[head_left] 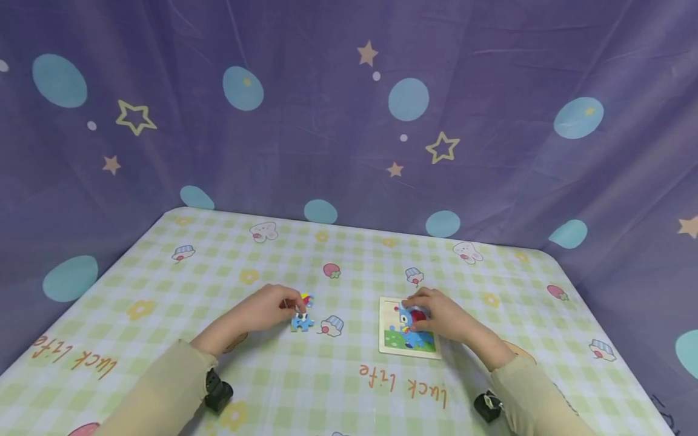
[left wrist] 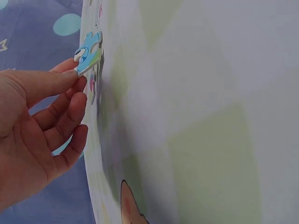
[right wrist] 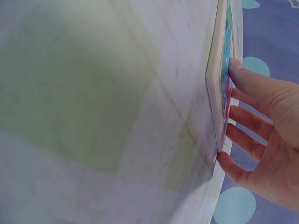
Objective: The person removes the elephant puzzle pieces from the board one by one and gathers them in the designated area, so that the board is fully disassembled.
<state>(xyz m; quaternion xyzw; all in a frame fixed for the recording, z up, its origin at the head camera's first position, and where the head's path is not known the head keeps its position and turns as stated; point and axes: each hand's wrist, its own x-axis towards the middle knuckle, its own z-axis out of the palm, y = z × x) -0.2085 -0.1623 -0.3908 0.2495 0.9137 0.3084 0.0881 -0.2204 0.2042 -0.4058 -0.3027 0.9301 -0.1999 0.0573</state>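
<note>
Between thumb and index finger, my left hand pinches a blue jigsaw piece with part of an eye and a green corner. It is held just off the patterned tablecloth. A second piece, with yellow and red on it, lies behind that one. To the right, a wooden puzzle board with a pale rim lies flat, showing a blue cartoon animal on green. My right hand rests on the board, its thumb and fingers spread over the picture. In the right wrist view, the little finger touches the edge of the board.
The table is covered by a green-checked tablecloth printed with cupcakes, flowers and lettering. Behind and beside the table hangs a purple curtain with stars and blue ovals. A black wrist camera sits beneath the left sleeve, another beneath the right.
</note>
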